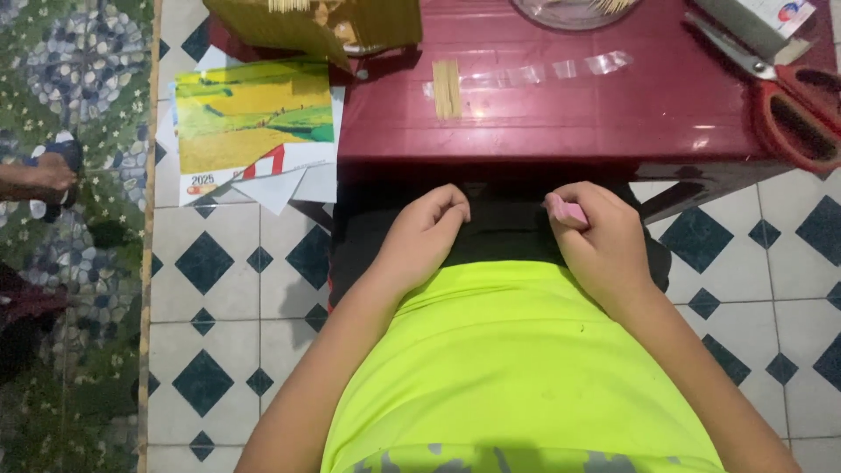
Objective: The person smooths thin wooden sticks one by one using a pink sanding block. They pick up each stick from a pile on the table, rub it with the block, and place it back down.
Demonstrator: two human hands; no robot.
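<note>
Pink, small, blocky object (566, 211), soft-edged like an eraser or a little lighter, sits pinched in your right hand (600, 241), whose fingers are curled closed around it just below the near edge of the dark red plastic table (561, 123). Your left hand (425, 232) rests beside it, also below that edge, fingers folded into a loose fist with nothing visible inside. On the table, straight ahead of your hands, lies a small bundle of pale wooden sticks (446, 88) touching the end of a clear plastic strip (543, 72). Red-handled scissors (784, 96) lie at the table's right end. Left of the table, a calendar with a yellow landscape picture (250, 123) lies on the tiled floor.
</note>
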